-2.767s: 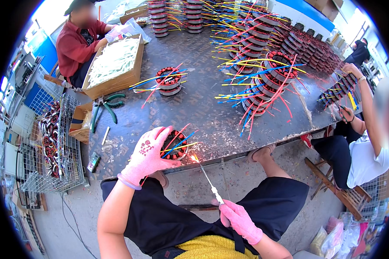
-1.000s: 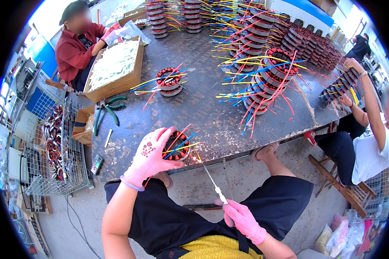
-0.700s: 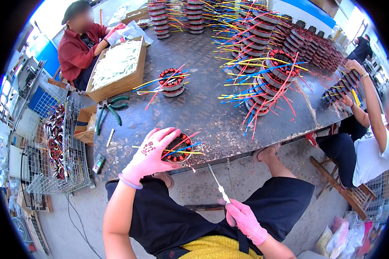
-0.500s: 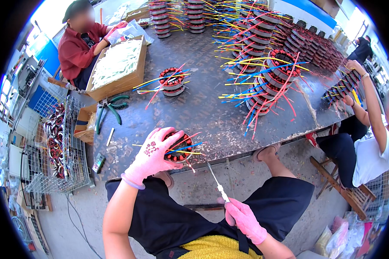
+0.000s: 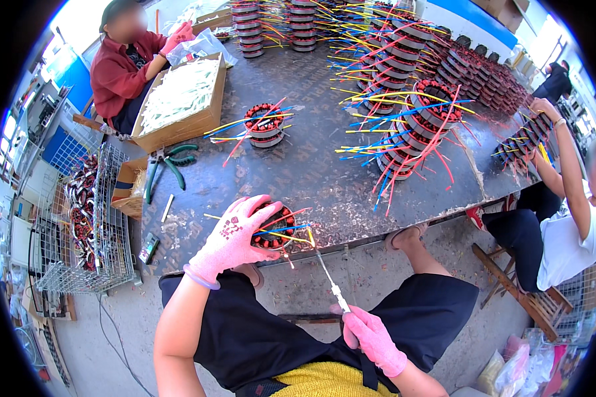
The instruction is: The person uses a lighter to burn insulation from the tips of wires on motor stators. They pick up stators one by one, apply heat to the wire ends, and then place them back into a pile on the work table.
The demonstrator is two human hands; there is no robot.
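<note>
Here's the tool tip right at the yellow lead of the stator, held over the counter's near edge!
Left hand: fingers curled around the stator's side; right hand: fingers closed round the white handle of the slim metal-shafted tool. And the containers: beyond and left of the stator, a cardboard box heaped with white strips; farther left of it, a wire basket packed with wound coils; between basket and stator, a small carton, pale strands inside.
</note>
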